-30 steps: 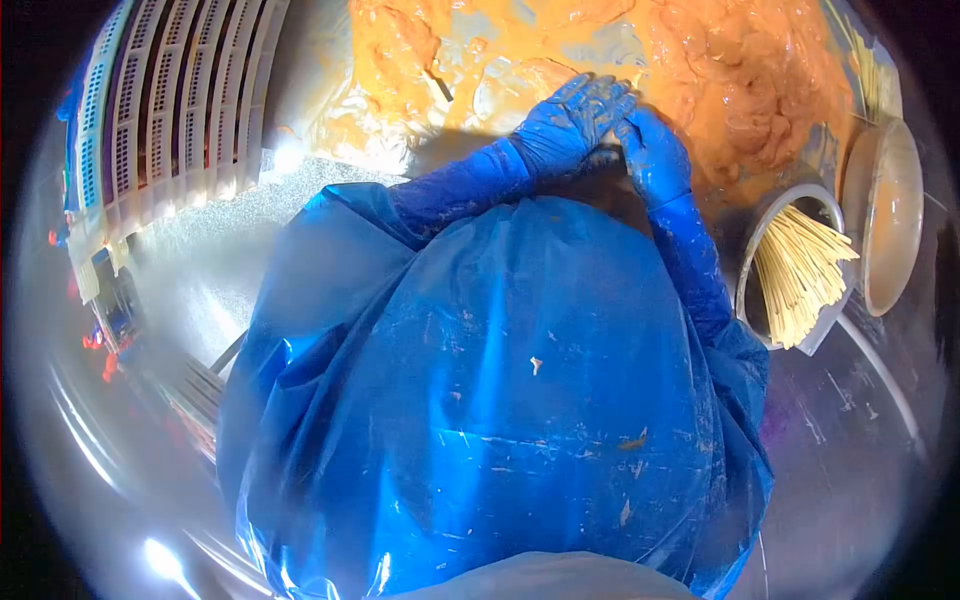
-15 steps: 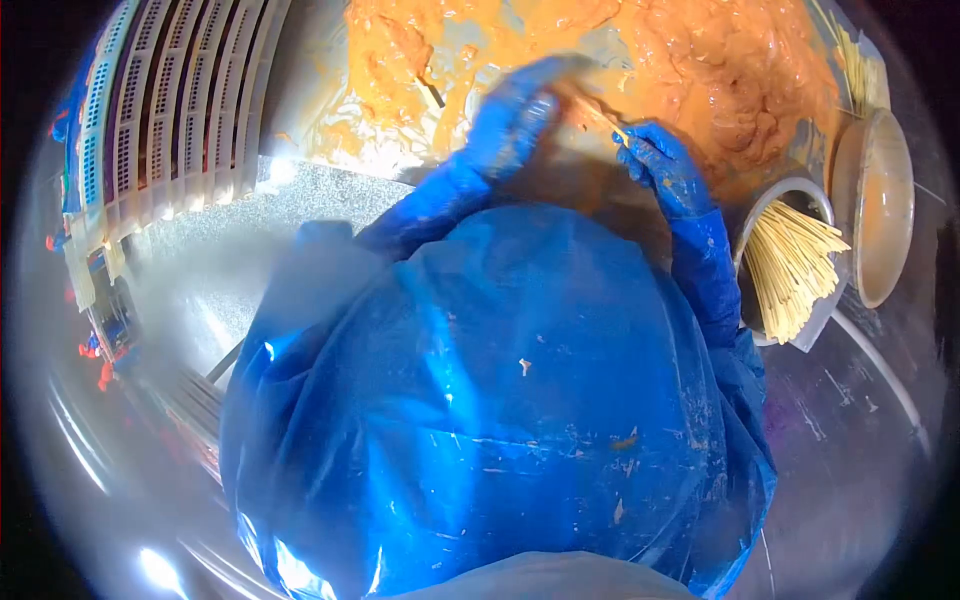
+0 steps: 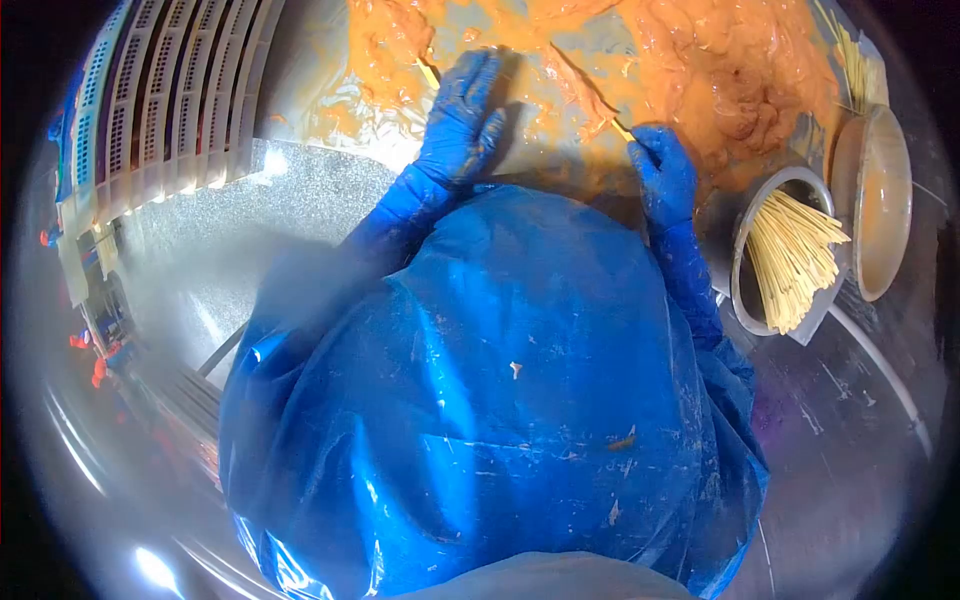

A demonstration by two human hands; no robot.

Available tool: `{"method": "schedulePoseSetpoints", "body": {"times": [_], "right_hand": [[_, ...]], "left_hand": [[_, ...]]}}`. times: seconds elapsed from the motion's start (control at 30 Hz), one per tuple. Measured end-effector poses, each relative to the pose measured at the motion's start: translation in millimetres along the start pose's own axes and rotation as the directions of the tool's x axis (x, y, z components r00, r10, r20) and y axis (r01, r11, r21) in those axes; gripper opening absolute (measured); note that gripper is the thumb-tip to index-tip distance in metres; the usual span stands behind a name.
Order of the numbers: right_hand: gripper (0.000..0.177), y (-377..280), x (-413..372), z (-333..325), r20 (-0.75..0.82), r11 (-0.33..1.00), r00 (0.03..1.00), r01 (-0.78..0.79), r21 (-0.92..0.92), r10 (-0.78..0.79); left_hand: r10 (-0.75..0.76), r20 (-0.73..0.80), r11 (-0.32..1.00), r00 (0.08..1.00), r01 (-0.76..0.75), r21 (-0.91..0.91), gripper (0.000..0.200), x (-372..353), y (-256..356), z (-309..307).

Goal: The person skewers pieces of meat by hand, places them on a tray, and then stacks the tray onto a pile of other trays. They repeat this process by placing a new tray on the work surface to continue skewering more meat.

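My right hand, in a smeared blue glove, pinches the bare end of a wooden skewer. A strip of orange, sauce-coated meat runs along that skewer, pointing up and left over the metal work surface. My left hand, also gloved in blue, lies flat with fingers stretched and thumb apart, and I see nothing in it. Just left of its fingertips the end of another skewer sticks out from coated meat.
A large heap of orange marinated meat covers the right of the surface. Beside my right arm stands a metal container full of wooden sticks. Right of it is a round bowl. Stacked plastic crates stand at left.
My left hand has moved left, away from the skewer, and now lies flat. The right hand still holds the skewer's end, slightly lower, and the meat on it is now in plain view.
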State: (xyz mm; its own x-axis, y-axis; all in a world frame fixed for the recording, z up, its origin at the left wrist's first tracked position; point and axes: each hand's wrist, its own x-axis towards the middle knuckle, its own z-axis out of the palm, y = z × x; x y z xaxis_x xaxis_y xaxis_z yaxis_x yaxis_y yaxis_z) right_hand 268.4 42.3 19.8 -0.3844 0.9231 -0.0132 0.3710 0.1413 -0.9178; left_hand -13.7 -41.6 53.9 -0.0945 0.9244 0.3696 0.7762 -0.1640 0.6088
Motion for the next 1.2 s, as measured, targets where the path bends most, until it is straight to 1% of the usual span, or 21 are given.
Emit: {"method": "schedulePoseSetpoints", "body": {"times": [0.07,0.13,0.17,0.23,0.27,0.33,0.37,0.43,0.47,0.53,0.57,0.63,0.67,0.73,0.77,0.83,0.87,0.93,0.97,1.03,1.2], "right_hand": [[0.017,0,2,-4,0.020,0.999,1.000,-0.020,0.034,0.020],[0.016,-8,7,-9,0.217,0.894,0.924,-0.366,0.260,0.315],[0.016,-7,6,-10,0.212,0.894,0.925,-0.365,0.259,0.315],[0.021,-5,5,-13,0.405,0.613,0.841,-0.539,0.577,0.357],[0.021,-7,2,-14,0.403,0.613,0.842,-0.538,0.578,0.360],[0.027,-15,-6,-16,0.506,0.378,0.761,-0.644,0.665,0.407],[0.027,-20,-7,-16,0.503,0.376,0.762,-0.642,0.668,0.408],[0.027,-27,-7,-13,0.315,0.674,0.836,-0.548,0.495,0.448],[0.027,-23,-6,-11,0.312,0.670,0.836,-0.548,0.501,0.451],[0.022,-13,-6,-4,0.177,0.828,0.921,-0.390,0.402,0.348],[0.022,-11,-6,-3,0.179,0.825,0.919,-0.394,0.404,0.352],[0.016,-12,-7,0,0.107,0.923,0.946,-0.322,0.210,0.305],[0.016,-9,-5,0,0.109,0.923,0.945,-0.324,0.208,0.308],[0.013,7,-2,-2,0.151,0.945,0.949,-0.298,0.136,0.278],[0.013,15,0,-1,0.153,0.945,0.949,-0.297,0.136,0.277],[0.012,11,5,2,0.130,0.984,0.977,-0.173,0.038,0.167],[0.012,9,3,1,0.129,0.984,0.978,-0.172,0.038,0.166],[0.012,-5,-5,-7,0.212,0.898,0.934,-0.341,0.277,0.289],[0.012,-11,-5,-10,0.208,0.897,0.933,-0.343,0.277,0.293],[0.013,-15,-9,-12,0.221,0.858,0.911,-0.404,0.318,0.347],[0.016,5,-3,-8,0.254,0.893,0.928,-0.342,0.291,0.273]], "left_hand": [[0.139,0.129,0.985,0.982,-0.150,0.082,0.053,13,6,12],[0.191,0.139,0.976,0.972,-0.203,0.080,0.053,25,4,29],[0.241,0.150,0.964,0.959,-0.254,0.076,0.053,31,4,37],[0.241,0.149,0.964,0.959,-0.254,0.076,0.052,53,15,31],[0.341,0.104,0.935,0.934,-0.349,0.065,0.050,68,21,23],[0.528,0.011,0.848,0.849,-0.528,0.056,0.047,87,31,14],[0.531,0.013,0.846,0.848,-0.530,0.053,0.047,87,32,15],[0.249,-0.007,0.967,0.968,-0.248,0.060,0.041,84,30,20],[0.253,0.000,0.966,0.968,-0.252,0.058,0.041,76,26,28],[0.233,0.185,0.951,0.955,-0.264,0.162,0.063,54,17,47],[0.231,0.189,0.951,0.954,-0.263,0.162,0.063,45,16,56],[0.253,0.387,0.949,0.887,-0.306,0.079,0.070,30,31,70],[0.251,0.387,0.950,0.887,-0.303,0.077,0.070,26,34,74],[0.354,0.534,0.886,0.768,-0.458,0.072,0.074,22,39,77],[0.351,0.533,0.887,0.770,-0.456,0.074,0.074,22,39,77],[0.509,0.533,0.858,0.676,-0.453,-0.244,0.078,27,43,71],[0.509,0.533,0.857,0.676,-0.454,-0.244,0.078,30,42,66],[0.305,0.383,0.952,0.872,-0.281,-0.119,0.076,33,35,51],[0.309,0.385,0.951,0.869,-0.283,-0.124,0.076,32,30,45],[0.053,0.207,0.944,0.977,-0.116,0.308,0.075,30,21,39],[0.242,0.413,0.959,0.878,-0.282,0.038,0.073,27,36,65]]}}
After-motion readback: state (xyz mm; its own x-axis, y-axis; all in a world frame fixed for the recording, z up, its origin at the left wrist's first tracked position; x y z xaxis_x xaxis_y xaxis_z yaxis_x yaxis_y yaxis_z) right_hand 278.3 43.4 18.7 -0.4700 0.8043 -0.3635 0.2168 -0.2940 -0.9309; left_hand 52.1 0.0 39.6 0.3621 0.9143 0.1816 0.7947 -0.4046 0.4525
